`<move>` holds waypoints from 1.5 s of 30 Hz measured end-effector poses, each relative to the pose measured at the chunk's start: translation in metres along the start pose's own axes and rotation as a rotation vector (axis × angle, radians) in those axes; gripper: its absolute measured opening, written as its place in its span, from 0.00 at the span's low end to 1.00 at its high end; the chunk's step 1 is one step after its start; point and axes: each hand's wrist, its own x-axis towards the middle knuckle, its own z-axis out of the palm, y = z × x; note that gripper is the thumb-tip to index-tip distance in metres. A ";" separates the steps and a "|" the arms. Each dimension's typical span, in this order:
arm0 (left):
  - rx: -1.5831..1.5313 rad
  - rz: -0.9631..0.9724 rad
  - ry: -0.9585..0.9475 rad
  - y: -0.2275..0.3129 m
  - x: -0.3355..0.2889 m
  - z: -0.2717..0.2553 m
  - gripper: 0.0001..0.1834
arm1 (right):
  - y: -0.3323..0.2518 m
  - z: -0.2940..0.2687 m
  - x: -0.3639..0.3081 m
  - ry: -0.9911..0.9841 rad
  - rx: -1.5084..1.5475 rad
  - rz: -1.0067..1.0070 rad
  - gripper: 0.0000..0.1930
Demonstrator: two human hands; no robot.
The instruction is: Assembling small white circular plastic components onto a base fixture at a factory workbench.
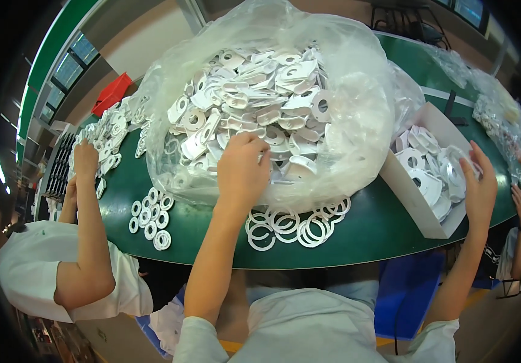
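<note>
A large clear plastic bag [357, 121] lies spread on the table, heaped with white plastic parts [254, 91], flat pieces with round holes. My left hand [245, 166] is at the near side of this heap, its fingers curled down among the parts; whatever they pinch is hidden. At the right, my right hand [482, 184] is beside the white box [413, 209], fingers apart, with the thumb by its right wall. Inside that box are several larger white parts [427, 181] with round openings.
Thin white rings [312, 230] lie on the green table [357, 242] before the bag, smaller thick rings [151, 218] to their left. A co-worker's hand [86, 157] is over white parts at the left. Far right are another person's hands [519, 202] and plastic wrap [496, 115].
</note>
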 end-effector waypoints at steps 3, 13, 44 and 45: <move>-0.205 -0.187 0.046 0.000 -0.002 -0.017 0.07 | -0.017 0.017 -0.011 0.106 -0.207 -0.218 0.19; -0.345 -0.278 0.157 0.036 -0.025 -0.058 0.06 | -0.150 0.077 -0.108 -0.403 0.476 -0.493 0.23; -0.108 0.079 0.159 0.044 -0.161 -0.075 0.15 | -0.154 0.104 -0.187 -1.039 1.431 0.913 0.14; -0.083 0.133 0.092 0.046 -0.160 -0.069 0.16 | -0.153 0.102 -0.187 -1.035 1.428 0.913 0.14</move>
